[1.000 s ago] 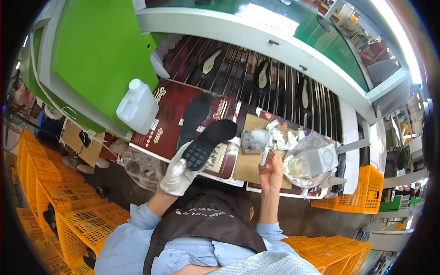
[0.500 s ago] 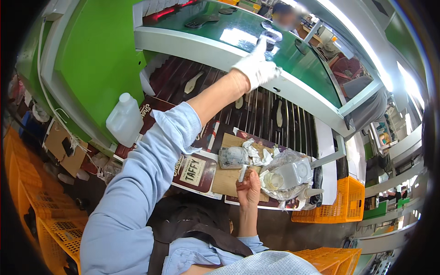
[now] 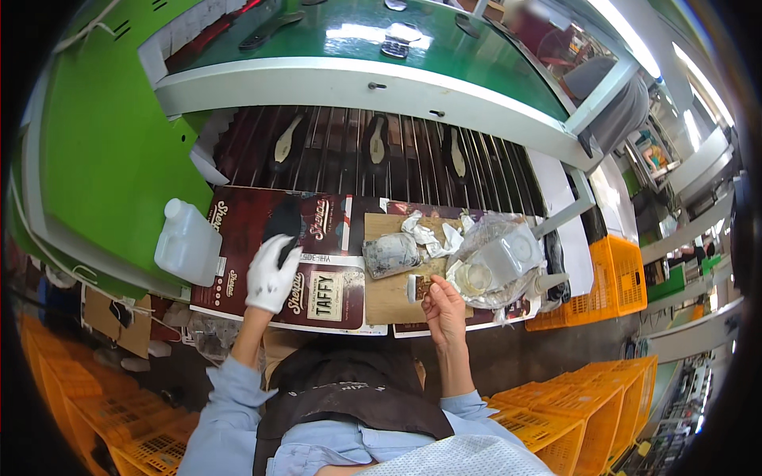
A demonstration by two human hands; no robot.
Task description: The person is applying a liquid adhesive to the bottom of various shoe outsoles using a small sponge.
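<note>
My left hand [image 3: 272,278], in a white glove with dark smudges, is over the printed cardboard, its fingers closed round the near end of a black shoe sole [image 3: 282,218]. The sole is dark against the maroon print, so its outline is hard to make out. My bare right hand [image 3: 444,308] pinches a small flat brush [image 3: 417,287] with pale bristles and a brown handle. Just beyond the brush lies a stained, greyish container [image 3: 391,254] on a brown board [image 3: 381,305]. Crumpled white tissues [image 3: 429,238] are beside it.
A translucent jug [image 3: 188,242] stands at left. At right, a clear plastic bottle [image 3: 512,252] and a round cup [image 3: 476,278] sit in plastic wrap. Soles with pale middles [image 3: 376,143] lie on the roller rack. Beyond is a green conveyor belt [image 3: 302,44]; orange crates [image 3: 587,412] flank me.
My left hand has come back from the green belt to the cardboard, now with a black sole. My right hand still holds the brush. The view has shifted.
</note>
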